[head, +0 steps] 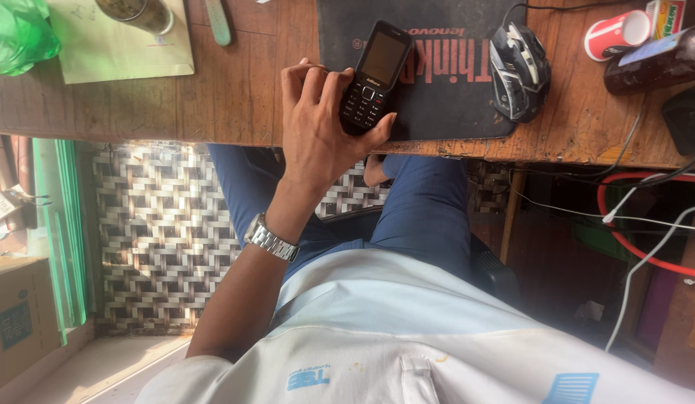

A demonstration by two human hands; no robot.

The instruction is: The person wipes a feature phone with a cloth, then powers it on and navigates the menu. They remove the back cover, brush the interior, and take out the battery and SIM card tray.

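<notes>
My left hand (317,142), with a metal watch (271,241) on the wrist, grips a black keypad phone (379,66) by its lower half. Fingers curl over the phone's left side and the thumb presses its lower right corner. The phone lies tilted on a black mouse pad (452,101) near the front edge of a wooden table (235,97), its screen dark. My right hand is out of sight. Below are my blue trousers and white shirt.
A black and silver mouse (519,71) sits on the pad to the right of the phone. Further right are a red cup (615,34) and a dark bottle (654,63). A pale envelope (115,52), a glass (138,13) and a green bag (14,34) lie left. Cables (646,224) hang under the table's right side.
</notes>
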